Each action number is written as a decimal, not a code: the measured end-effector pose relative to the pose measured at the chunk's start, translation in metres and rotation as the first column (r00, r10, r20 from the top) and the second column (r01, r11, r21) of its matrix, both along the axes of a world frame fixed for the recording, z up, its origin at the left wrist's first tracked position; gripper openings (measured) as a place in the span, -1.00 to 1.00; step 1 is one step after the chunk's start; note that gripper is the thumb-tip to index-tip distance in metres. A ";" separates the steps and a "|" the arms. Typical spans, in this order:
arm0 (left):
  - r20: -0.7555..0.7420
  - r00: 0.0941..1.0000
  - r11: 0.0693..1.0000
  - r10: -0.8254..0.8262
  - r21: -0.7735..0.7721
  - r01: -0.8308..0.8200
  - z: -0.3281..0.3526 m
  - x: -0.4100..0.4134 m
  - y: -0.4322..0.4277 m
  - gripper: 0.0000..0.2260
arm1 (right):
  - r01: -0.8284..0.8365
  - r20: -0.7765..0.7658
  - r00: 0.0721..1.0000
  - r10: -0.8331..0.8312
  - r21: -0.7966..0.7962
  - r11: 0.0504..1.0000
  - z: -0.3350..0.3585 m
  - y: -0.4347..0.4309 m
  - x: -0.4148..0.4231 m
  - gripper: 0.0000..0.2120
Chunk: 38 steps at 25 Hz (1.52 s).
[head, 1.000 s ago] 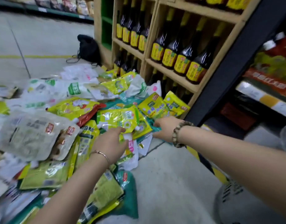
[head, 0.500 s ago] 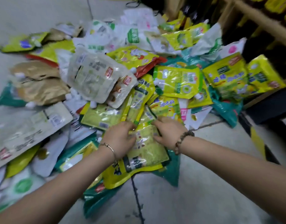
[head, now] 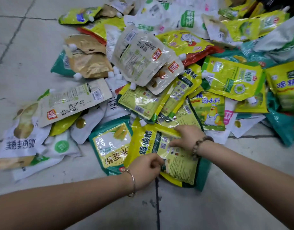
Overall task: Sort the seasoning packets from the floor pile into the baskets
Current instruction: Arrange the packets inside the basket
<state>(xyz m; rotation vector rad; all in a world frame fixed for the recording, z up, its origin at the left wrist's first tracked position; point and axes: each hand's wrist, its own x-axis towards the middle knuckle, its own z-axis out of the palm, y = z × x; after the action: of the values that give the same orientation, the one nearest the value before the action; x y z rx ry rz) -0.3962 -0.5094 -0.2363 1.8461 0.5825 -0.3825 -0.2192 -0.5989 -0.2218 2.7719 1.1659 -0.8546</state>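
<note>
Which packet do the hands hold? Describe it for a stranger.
At the near edge of the floor pile, the left hand and right hand meet. They hold a yellow-green packet, back side up with small print; the yellow packet beneath shows big blue characters.

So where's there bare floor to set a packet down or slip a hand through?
Bare tile lies upper left, beside the brown spouted pouches, and along the bottom, between both forearms below the yellow packet that the left hand and right hand grip. The pile's middle and upper right are packed, packets overlapping.
</note>
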 end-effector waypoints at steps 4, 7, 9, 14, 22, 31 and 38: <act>-0.292 0.949 0.871 0.119 -0.429 -0.241 -0.001 -0.023 -0.006 -0.83 | 0.210 -0.259 0.950 -0.173 0.119 0.971 0.013 -0.047 -0.008 -0.65; -0.351 0.931 0.756 0.103 -0.581 -0.303 -0.002 -0.030 -0.009 -0.80 | 0.571 -0.513 0.757 -0.404 0.220 0.791 0.027 -0.084 -0.027 -0.81; -0.357 0.902 0.676 0.243 -0.605 -0.421 -0.001 -0.028 -0.015 -0.67 | 0.771 -0.710 0.528 -0.467 0.170 0.613 0.031 -0.095 -0.047 -0.86; -0.472 0.776 0.571 0.419 -0.528 -0.629 0.012 -0.037 -0.017 -0.55 | 0.629 -0.891 0.364 -0.272 0.020 0.777 0.028 -0.082 -0.095 -0.75; -0.371 0.516 0.386 0.772 -0.371 -0.844 0.012 -0.093 0.045 -0.62 | 0.533 -0.754 0.561 -0.342 0.014 0.846 0.004 0.002 -0.082 -0.52; -0.289 0.335 0.332 0.897 -0.060 -0.941 -0.003 -0.144 0.107 -0.77 | 0.330 -0.223 0.928 -0.298 0.122 0.936 -0.034 0.102 -0.129 -0.22; -0.312 0.395 0.396 0.864 -0.062 -0.916 -0.007 -0.145 0.104 -0.87 | 0.211 -0.102 0.975 -0.198 0.142 0.967 -0.046 0.109 -0.114 -0.08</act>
<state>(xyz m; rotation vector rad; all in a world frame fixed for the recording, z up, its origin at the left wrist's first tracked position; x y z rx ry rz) -0.5416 -0.4051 -0.2435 1.0020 1.5487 0.1043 -0.3332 -0.4900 -0.2676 3.0513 1.0079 -0.9488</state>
